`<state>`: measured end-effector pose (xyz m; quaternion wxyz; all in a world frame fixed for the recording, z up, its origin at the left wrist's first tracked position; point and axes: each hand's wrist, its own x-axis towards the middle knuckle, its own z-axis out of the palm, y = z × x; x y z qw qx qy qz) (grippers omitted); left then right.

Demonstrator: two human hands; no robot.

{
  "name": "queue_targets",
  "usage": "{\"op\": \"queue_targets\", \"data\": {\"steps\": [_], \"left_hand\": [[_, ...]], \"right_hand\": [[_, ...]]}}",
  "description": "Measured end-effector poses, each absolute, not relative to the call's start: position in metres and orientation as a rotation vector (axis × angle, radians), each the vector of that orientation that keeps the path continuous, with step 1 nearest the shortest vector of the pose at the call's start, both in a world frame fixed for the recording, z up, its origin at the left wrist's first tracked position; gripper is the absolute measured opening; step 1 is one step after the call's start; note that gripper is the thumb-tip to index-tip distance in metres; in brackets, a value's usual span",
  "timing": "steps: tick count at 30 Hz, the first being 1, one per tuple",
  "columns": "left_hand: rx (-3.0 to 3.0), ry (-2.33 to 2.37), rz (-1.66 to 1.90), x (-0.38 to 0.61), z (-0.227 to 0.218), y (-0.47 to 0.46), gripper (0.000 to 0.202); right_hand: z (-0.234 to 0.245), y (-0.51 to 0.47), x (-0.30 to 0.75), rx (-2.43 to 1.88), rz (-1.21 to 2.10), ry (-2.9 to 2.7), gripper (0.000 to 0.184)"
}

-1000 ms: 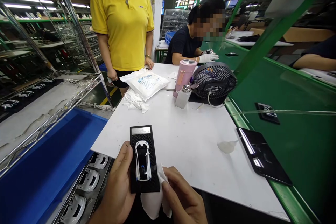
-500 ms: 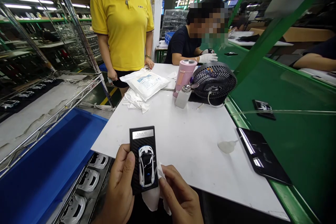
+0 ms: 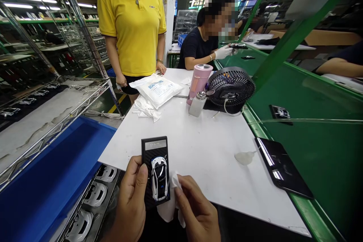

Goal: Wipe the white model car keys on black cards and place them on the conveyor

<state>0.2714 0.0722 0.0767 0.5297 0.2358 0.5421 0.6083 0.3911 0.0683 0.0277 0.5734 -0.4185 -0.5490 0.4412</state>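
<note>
- The left hand (image 3: 131,200) grips a black carbon-fibre display plaque (image 3: 155,170) upright by its lower left side, with the thumb pressed along the edge, just above the front edge of the white worktop (image 3: 204,147).
- A small white-and-black model sports car (image 3: 159,183) sits on the plaque's face, below a silver nameplate (image 3: 155,145).
- The right hand (image 3: 197,208) pinches a crumpled white cloth (image 3: 169,208) between thumb and fingers, against the plaque's lower right edge.
- Farther along the worktop stand a pink bottle (image 3: 197,83), a small clear bottle with a metal cap (image 3: 197,104), a black desk fan (image 3: 231,87) and a white packet of wipes (image 3: 155,90).
- A glossy black panel (image 3: 279,164) lies at the worktop's right edge, beside a green bench (image 3: 317,159).
- To the left are a blue bin (image 3: 48,181) and a tray of white car shells (image 3: 96,193).
- A co-worker in a yellow polo shirt (image 3: 133,30) stands beyond the worktop; another, seated, raises a white-gloved hand (image 3: 224,52).
</note>
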Motion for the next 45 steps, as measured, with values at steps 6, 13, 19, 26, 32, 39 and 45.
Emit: {"op": "queue_targets", "data": {"steps": [6,13,19,26,32,39,45], "left_hand": [[0.641,1.364,1.466,0.273,0.075,0.069,0.030],[0.803,1.358,1.404,0.271,0.067,0.067,0.025],[0.724,1.301,1.416,0.273,0.070,0.068,0.022],[0.648,1.298,1.437,0.274,0.073,0.069,0.028],[0.590,1.302,1.406,0.272,0.074,0.070,0.032],[0.234,1.329,1.371,0.269,0.079,0.076,0.040],[0.204,1.277,1.353,0.263,0.081,0.085,0.027]], "right_hand": [[0.046,0.070,0.395,-0.819,0.650,-1.524,0.038],[0.060,0.076,0.390,-0.852,0.421,-1.831,0.036],[0.057,0.079,0.396,-0.852,0.428,-1.816,0.039],[0.055,0.081,0.402,-0.860,0.447,-1.850,0.042],[0.047,0.084,0.412,-0.899,0.488,-1.803,0.040],[0.057,0.096,0.434,-1.155,0.427,-1.458,0.016],[0.053,0.086,0.424,-1.061,0.854,-1.378,0.014]]}}
